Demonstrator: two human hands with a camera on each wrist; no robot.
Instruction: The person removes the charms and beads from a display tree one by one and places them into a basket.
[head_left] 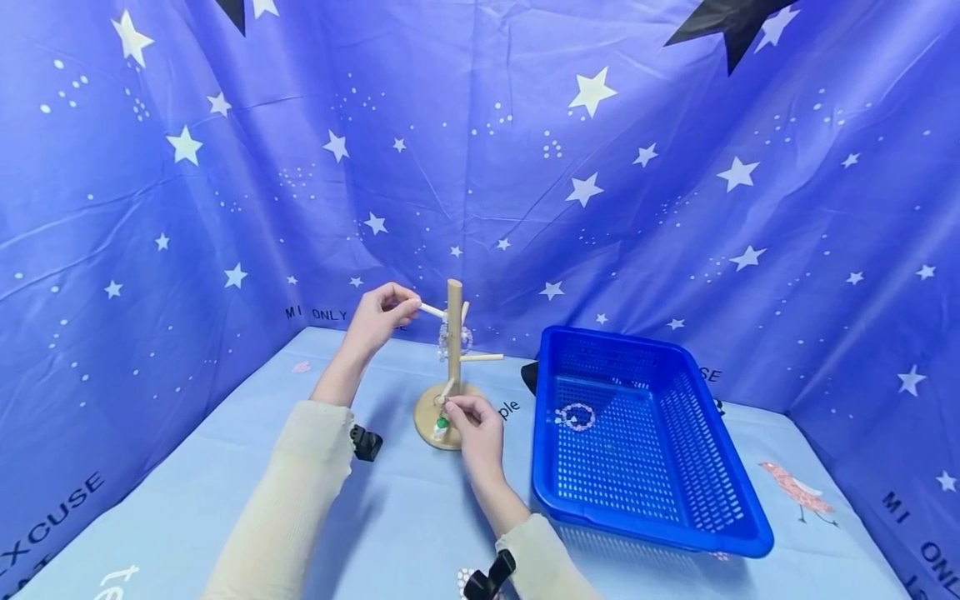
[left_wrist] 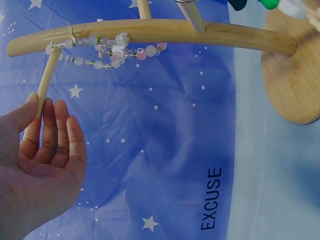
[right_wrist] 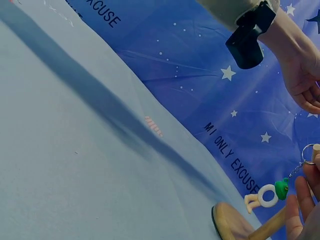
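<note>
A wooden stand (head_left: 454, 333) with several pegs stands upright on a round base (head_left: 424, 417). My left hand (head_left: 381, 321) pinches the end of an upper peg (left_wrist: 47, 80) between thumb and index finger. Beaded bracelets (left_wrist: 100, 64) in pink, white and clear hang from the upper pegs. Lower down, my right hand (head_left: 478, 429) holds a keychain (right_wrist: 281, 190) by its metal ring (right_wrist: 306, 154) at a lower peg's tip. The ring appears to go around that tip. A green-headed figure with a white ring-shaped body dangles from its chain. Most of my right hand is outside its wrist view.
Right of the stand sits a blue perforated basket (head_left: 652, 521), with a pink beaded bracelet (head_left: 579, 417) inside. A bare peg (head_left: 483, 357) points right toward it. Behind the light blue tablecloth (head_left: 247, 483) hangs a star-printed blue curtain (head_left: 480, 167).
</note>
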